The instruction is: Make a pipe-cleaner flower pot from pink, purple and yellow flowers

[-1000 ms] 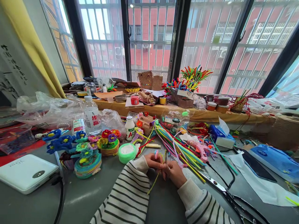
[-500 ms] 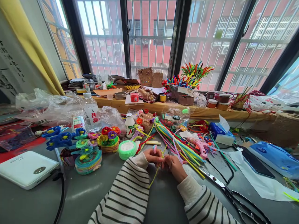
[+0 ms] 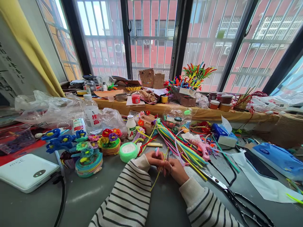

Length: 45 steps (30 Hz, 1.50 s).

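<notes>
My left hand [image 3: 155, 158] is closed, its fingertips pinching a thin yellow-green pipe cleaner [image 3: 155, 182] whose loose end hangs toward the tabletop. Something small and pink shows at its index finger. Against it, my right hand [image 3: 178, 170] is closed round a slim metal tool, which looks like small scissors [image 3: 168, 154], with the tip pointing up beside the pipe cleaner. Fingers hide most of the tool and the spot where the hands meet. Behind them lies a bundle of coloured pipe cleaners [image 3: 181, 143]. A roll of green tape [image 3: 128, 152] stands left of my left hand.
Large scissors [image 3: 221, 183] lie right of my right sleeve, near a pink glue gun [image 3: 205, 153] with its cable. Pipe-cleaner flower pots [image 3: 88, 164], a white power bank [image 3: 28, 171] and a small white bottle [image 3: 131, 127] stand left. A phone [image 3: 259, 165] lies on the right.
My right hand and its metal tool have shifted slightly left, and the tip now stands closer to the pipe cleaner. My left hand has hardly moved.
</notes>
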### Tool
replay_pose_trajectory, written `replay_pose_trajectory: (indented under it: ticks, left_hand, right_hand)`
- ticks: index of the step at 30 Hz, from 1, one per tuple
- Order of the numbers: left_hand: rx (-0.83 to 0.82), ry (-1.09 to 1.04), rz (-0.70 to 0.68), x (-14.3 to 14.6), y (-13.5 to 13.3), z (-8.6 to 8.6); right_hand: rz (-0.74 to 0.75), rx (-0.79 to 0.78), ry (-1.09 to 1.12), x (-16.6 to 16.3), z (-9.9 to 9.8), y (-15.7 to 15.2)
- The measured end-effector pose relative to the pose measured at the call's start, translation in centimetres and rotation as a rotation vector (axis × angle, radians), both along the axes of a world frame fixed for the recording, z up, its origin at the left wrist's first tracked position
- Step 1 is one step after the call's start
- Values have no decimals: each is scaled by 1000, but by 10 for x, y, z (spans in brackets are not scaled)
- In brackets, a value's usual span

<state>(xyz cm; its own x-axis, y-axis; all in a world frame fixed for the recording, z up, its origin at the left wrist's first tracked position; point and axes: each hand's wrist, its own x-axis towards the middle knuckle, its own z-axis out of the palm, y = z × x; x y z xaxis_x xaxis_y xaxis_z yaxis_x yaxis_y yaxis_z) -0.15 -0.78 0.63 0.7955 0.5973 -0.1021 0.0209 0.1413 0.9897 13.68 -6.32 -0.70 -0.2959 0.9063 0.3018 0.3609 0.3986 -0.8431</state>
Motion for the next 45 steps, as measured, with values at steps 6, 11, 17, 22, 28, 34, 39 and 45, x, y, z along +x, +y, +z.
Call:
replay_pose_trajectory:
  ticks: [6, 11, 17, 22, 28, 34, 39, 45]
  left_hand:
    - [-6, -9, -7, 0, 3, -3]
    - [-15, -31, -4, 0, 1, -2]
    - [-25, -41, -19, 0, -1, 0]
    - [-33, -45, -18, -1, -2, -1]
    - [-35, -40, -16, 0, -1, -1]
    - [-37, -14, -21, 0, 0, -2]
    - [-30, -39, 14, -1, 1, -3]
    - [-33, -76, 23, 0, 1, -2]
  right_hand:
    - [-63, 13, -10, 1, 2, 0]
    - [-78, 3, -7, 0, 1, 0]
    - [-40, -11, 1, 1, -2, 0]
    - [-9, -31, 11, 1, -4, -1]
    - [-52, -21, 17, 0, 0, -1]
    - [-118, -15, 42, 2, 0, 1]
    - [-94, -21, 54, 3, -2, 2]
    - [-37, -26, 56, 2, -7, 3]
